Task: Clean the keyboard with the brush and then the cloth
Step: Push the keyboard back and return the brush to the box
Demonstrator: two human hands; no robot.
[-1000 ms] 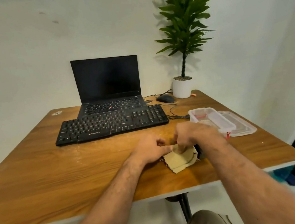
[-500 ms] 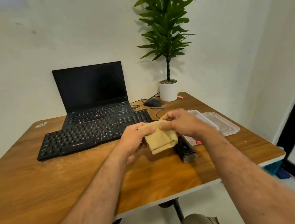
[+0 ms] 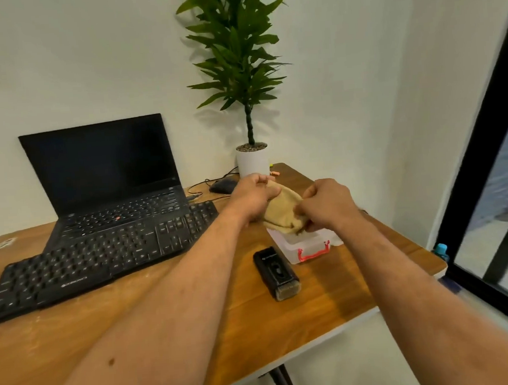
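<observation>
Hands worked together above the table (image 3: 331, 307): left hand (image 3: 254, 196) and right hand (image 3: 326, 203) each pinched an end of the tan cloth (image 3: 281, 211), held up between them over a clear plastic box (image 3: 305, 246) (red latch facing the person). Below the hands, nearer the person, lay the black brush (image 3: 275, 272). Left of the left hand sat the black keyboard (image 3: 100, 259), a laptop (image 3: 109, 179) behind it.

Light: bright, even, soft.
Shadows: plant (image 3: 237, 51) casts a faint one on the wall behind it.
Edges: wide-angle bending, right frame slightly blurred.
</observation>
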